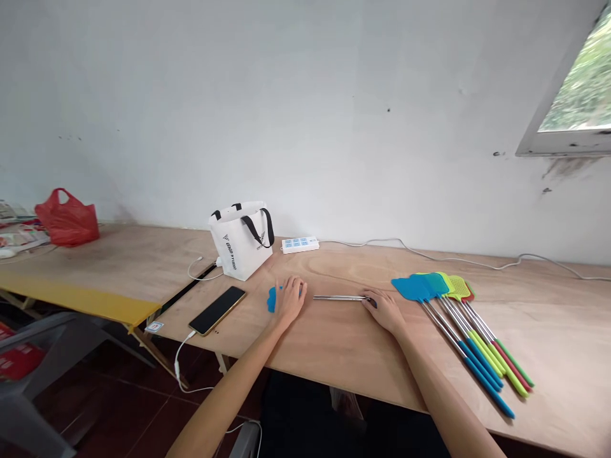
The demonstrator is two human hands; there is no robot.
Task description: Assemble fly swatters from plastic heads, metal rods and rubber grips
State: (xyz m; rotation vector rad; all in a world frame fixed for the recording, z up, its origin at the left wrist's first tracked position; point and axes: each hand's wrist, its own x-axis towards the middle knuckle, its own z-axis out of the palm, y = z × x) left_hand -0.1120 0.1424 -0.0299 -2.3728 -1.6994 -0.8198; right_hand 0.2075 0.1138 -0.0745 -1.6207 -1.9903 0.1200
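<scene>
My left hand (291, 297) lies flat with fingers spread on a blue swatter head (272, 299), which shows only at the hand's left edge. My right hand (383, 308) rests on the wooden table (344, 343) with its fingers closed round the right end of a thin metal rod (340, 298). The rod lies flat and points left toward the blue head; a small gap separates them.
Several finished fly swatters (458, 318) in blue, green, yellow and red lie fanned at the right. A phone (217, 310) on a charging cable, a white tote bag (242, 240) and a power strip (300, 244) sit left and behind. A red plastic bag (67, 217) is far left.
</scene>
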